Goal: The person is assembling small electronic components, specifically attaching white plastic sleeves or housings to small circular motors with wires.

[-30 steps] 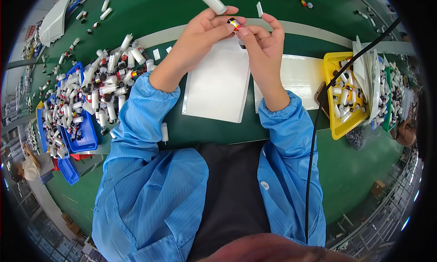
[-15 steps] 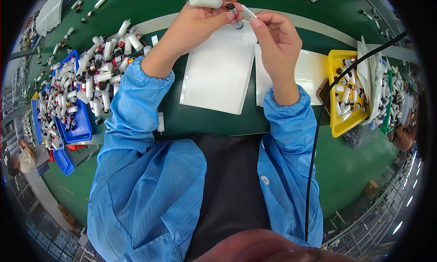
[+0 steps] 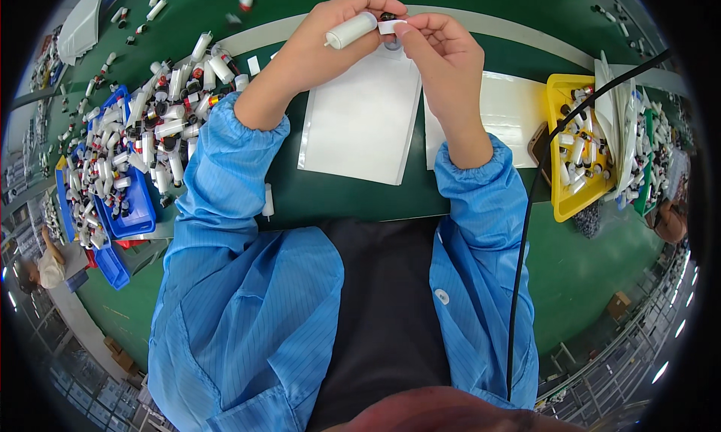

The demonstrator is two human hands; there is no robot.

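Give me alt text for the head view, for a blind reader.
The left hand holds a white cylinder and a dark-ended part; the right hand pinches a white strip beside that part. On the table lie a white sheet and, at left, a pile of similar cylinders in and around a blue tray; a yellow tray at right holds more.

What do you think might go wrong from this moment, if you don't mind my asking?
1. The small white strip, pinched by the right hand close to a dark-ended part, might slip or crease.
2. The white cylinder lies across the left hand, so it could roll off while the fingers are busy.
3. The left sleeve is right beside the heaped cylinders and could knock some loose.
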